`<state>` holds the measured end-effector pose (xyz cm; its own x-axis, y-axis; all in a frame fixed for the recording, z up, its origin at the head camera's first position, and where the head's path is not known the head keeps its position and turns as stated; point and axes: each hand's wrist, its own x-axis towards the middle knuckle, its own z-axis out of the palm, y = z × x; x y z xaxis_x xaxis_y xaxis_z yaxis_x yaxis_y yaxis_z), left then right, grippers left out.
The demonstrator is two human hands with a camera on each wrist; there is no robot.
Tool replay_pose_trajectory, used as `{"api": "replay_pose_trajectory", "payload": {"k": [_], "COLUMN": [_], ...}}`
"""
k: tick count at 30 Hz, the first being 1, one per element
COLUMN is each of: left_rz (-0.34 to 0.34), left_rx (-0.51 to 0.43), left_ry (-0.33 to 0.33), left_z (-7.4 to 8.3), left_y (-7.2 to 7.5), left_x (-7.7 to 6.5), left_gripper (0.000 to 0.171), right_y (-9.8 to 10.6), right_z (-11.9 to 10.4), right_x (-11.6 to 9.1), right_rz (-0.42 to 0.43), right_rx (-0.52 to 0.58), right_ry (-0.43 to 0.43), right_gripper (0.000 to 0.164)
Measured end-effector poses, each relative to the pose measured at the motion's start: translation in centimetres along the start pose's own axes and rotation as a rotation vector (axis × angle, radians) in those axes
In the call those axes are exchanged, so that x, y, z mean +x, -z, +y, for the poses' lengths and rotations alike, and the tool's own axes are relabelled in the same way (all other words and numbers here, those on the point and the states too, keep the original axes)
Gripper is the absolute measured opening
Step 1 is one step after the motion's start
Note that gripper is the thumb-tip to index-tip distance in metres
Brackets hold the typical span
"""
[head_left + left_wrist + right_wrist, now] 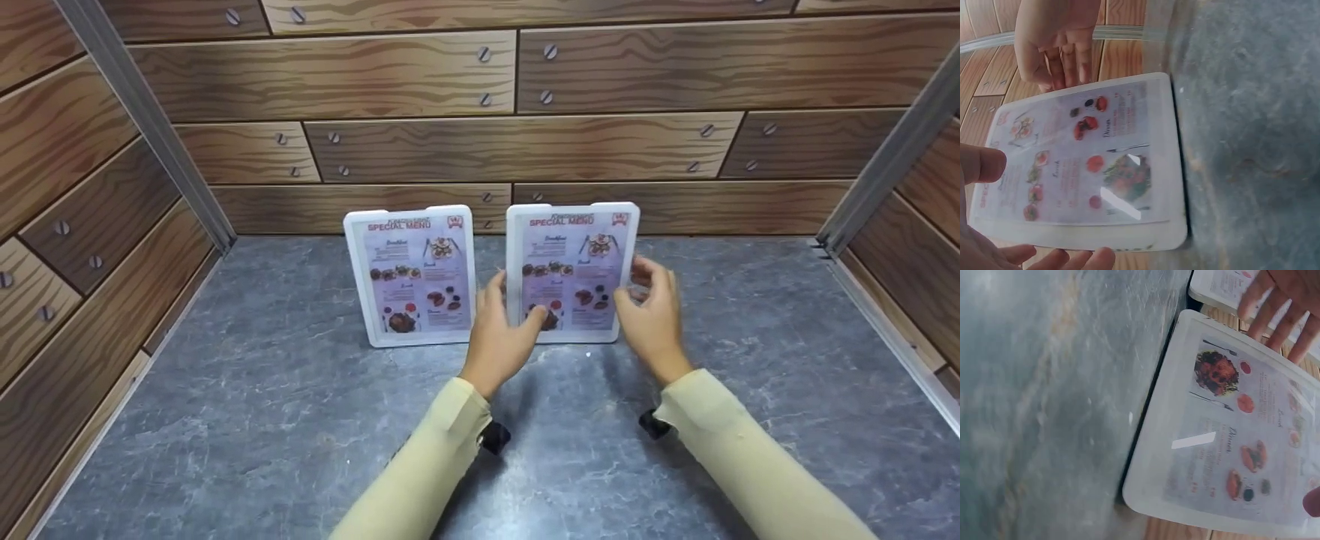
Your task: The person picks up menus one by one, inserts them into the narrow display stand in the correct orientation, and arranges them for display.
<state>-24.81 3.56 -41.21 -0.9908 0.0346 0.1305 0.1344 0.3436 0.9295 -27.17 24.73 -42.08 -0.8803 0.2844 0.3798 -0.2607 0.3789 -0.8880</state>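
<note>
A white-framed menu stand (574, 277) stands upright on the grey surface, its sheet headed "SPECIAL MENU". My left hand (502, 341) is at its left edge, thumb in front of the sheet. In the right wrist view the left hand's fingers (1278, 318) extend along that edge, not curled round it. At the opposite edge is my right hand (656, 322), its thumb near the front and its fingers loosely bent beside and partly behind the frame. Whether either hand touches the frame is hard to tell.
A matching menu stand (412, 281) stands upright close by on the left. Behind both rises a wood-plank-patterned wall (630, 150). Similar side walls with metal corner strips (161, 142) border the grey marbled surface (285, 420).
</note>
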Motion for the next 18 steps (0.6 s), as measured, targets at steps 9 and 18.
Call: {"api": "replay_pose_trajectory", "payload": {"k": [9, 18], "left_rz": [-0.013, -0.027], "left_rx": [-0.003, -0.004], "left_ry": [-0.01, -0.005], "left_z": [-0.5, -0.3], "left_y": [-1.3, -1.4], "left_x": [-0.1, 0.2], "left_gripper": [0.086, 0.087], "right_y": [1.0, 1.9], "right_z": [0.9, 0.7], "right_x": [0.6, 1.3], "right_rz": [-0.06, -0.103], "right_rx": [0.078, 0.083], "right_ry": [-0.064, -0.096], "right_gripper": [0.046, 0.046]}}
